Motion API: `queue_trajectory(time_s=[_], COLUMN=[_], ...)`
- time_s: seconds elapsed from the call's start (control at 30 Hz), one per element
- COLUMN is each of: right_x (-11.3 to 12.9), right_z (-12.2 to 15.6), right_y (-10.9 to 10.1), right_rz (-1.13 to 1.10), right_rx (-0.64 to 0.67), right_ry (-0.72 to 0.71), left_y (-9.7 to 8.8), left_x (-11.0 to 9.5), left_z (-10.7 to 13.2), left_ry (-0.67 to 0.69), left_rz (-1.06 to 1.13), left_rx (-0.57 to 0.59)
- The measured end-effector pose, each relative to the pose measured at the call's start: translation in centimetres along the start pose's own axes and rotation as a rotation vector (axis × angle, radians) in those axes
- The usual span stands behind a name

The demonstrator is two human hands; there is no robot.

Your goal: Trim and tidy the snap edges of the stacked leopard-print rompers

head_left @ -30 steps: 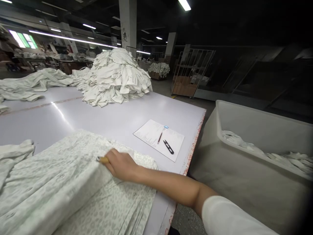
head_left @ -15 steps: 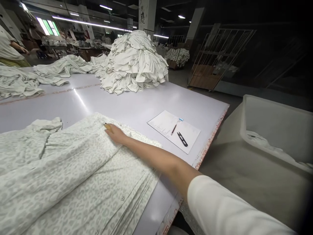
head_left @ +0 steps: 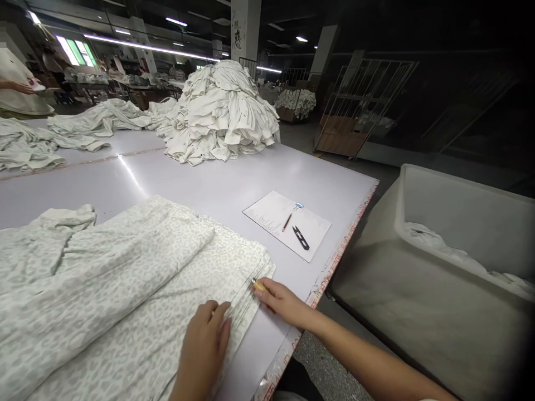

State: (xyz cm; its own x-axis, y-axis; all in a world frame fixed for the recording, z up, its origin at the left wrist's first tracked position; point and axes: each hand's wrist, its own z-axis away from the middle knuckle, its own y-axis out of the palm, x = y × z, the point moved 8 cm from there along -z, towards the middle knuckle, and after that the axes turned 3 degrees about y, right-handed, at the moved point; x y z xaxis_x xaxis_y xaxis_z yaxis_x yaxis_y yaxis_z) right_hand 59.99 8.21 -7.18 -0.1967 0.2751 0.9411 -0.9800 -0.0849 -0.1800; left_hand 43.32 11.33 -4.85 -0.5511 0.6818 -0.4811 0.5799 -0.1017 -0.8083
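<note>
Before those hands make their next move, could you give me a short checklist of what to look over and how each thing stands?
1. Tool in hand: ok; the right hand grips a yellow-handled tool.
2. Left hand at the cloth: ok; it appears to rest on the leopard-print cloth.
3. Cloth lying flat all over: not ok; a thick fold runs across it.
4. Black snips off the cloth: ok; they lie on the paper.
5. Tool tip touching the cloth: cannot tell; it is too small.
</note>
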Motion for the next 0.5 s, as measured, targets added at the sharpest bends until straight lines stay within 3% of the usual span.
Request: queue_trajectory(time_s=[0.1, 0.17, 0.37, 0.5], right_x=[-1.1, -2.0, -2.9, -2.1], right_z=[1.3, 1.9, 2.2, 1.2], right_y=[1.7, 2.1, 2.7, 3.1], right_rz=[-0.117, -0.127, -0.044, 0.062], right_rx=[0.071, 0.073, 0.108, 0.097], right_ry=[0.053, 0.091, 0.139, 0.114], left_y=[3.6, 4.5, 4.1, 4.2], left_x=[-0.4, -0.1, 2.3, 2.7], left_z=[-1.6, -2.1, -2.1, -2.2], left_ry=[-0.071, -0.131, -0.381, -0.387], left_rz=[0.019, 0.034, 0.198, 0.324], left_rx=[0.095, 0.064, -0.014, 0.017])
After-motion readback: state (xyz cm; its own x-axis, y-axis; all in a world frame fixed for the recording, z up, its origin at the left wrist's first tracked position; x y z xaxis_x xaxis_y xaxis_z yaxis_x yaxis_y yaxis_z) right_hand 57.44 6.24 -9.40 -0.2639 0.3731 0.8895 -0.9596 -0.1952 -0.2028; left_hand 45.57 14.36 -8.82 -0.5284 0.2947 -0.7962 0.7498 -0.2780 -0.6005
